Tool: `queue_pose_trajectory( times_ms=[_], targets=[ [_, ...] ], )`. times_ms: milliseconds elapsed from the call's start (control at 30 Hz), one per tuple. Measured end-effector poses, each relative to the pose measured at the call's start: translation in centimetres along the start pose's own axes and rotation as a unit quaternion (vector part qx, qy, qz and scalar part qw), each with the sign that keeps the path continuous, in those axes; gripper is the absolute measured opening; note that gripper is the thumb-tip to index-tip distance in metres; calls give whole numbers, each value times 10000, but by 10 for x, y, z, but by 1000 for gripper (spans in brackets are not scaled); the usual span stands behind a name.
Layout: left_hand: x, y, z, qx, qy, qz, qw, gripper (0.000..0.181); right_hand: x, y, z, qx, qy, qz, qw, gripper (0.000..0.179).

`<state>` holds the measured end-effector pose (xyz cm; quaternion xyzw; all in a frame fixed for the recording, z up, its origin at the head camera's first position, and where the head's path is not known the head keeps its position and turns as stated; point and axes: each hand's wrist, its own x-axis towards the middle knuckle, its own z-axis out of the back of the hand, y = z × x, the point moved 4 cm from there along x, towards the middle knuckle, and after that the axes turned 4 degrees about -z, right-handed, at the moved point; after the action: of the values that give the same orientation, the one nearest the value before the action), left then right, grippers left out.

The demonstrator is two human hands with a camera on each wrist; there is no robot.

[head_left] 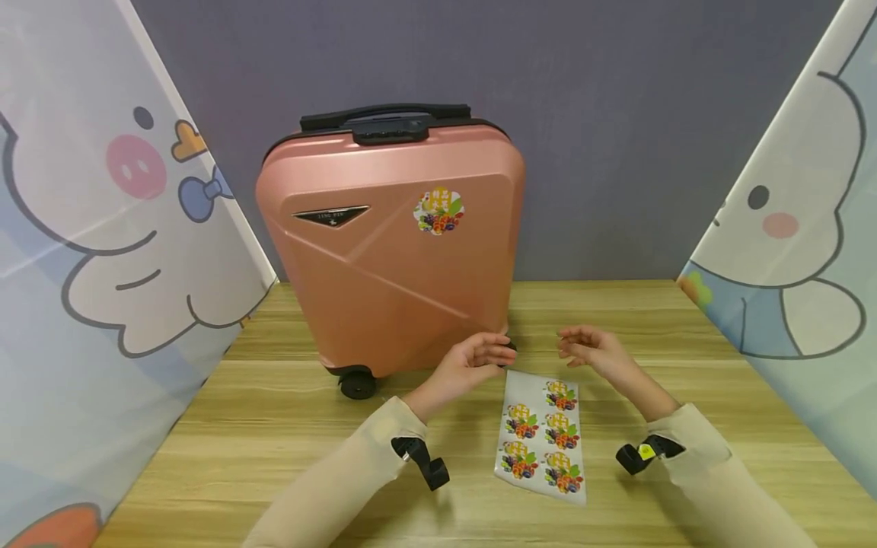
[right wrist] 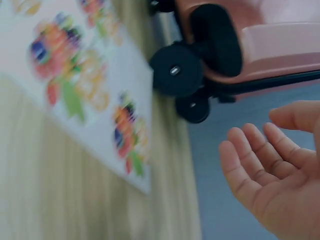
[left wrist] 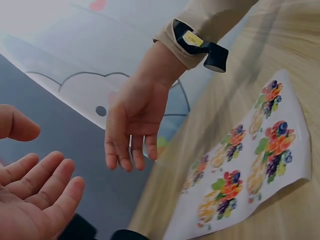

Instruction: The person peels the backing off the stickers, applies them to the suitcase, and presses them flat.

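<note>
A pink hard-shell suitcase (head_left: 397,289) stands upright on the table, with a round fruit sticker (head_left: 438,211) on its upper right front. In front of its right wheel lies a white sheet of fruit stickers (head_left: 537,487), several still on it and one edge lifted in the left wrist view. My left hand (head_left: 473,361) hovers over the sheet's upper left corner, fingers relaxed and holding nothing. Across from it, my right hand (head_left: 596,354) is held above the table, its fingers loosely bent. In the right wrist view its palm (right wrist: 290,195) shows bare.
The wooden table (head_left: 274,449) carries the suitcase and sheet. A grey panel (head_left: 617,137) rises behind. Cartoon-printed panels stand at left (head_left: 89,251) and right (head_left: 808,228). Each wrist wears a black camera strap.
</note>
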<state>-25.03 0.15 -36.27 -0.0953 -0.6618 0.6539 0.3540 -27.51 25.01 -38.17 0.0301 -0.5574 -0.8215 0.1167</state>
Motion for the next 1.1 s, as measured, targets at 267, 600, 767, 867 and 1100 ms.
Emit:
queue_pose_trajectory(
  times_ms=[267,600,767,867,1100],
  targets=[
    [3,20,-7,-294,39,661,9974,43,-5,-19,5,-923,162,-162,9955,34],
    [6,36,-19,-223,26,1113,9935,41,-12,-40,11,-1646,722,-896,9796,29],
    [10,47,-26,-201,-37,1264,9918,40,-13,-41,12,-1856,790,-859,9757,35],
    [11,51,-29,-204,-60,1374,9903,41,-13,-40,12,-2206,664,-811,9697,41],
    [9,56,-32,-145,-63,1469,9890,42,-13,-36,2,-2734,630,-479,9586,34]
  ],
)
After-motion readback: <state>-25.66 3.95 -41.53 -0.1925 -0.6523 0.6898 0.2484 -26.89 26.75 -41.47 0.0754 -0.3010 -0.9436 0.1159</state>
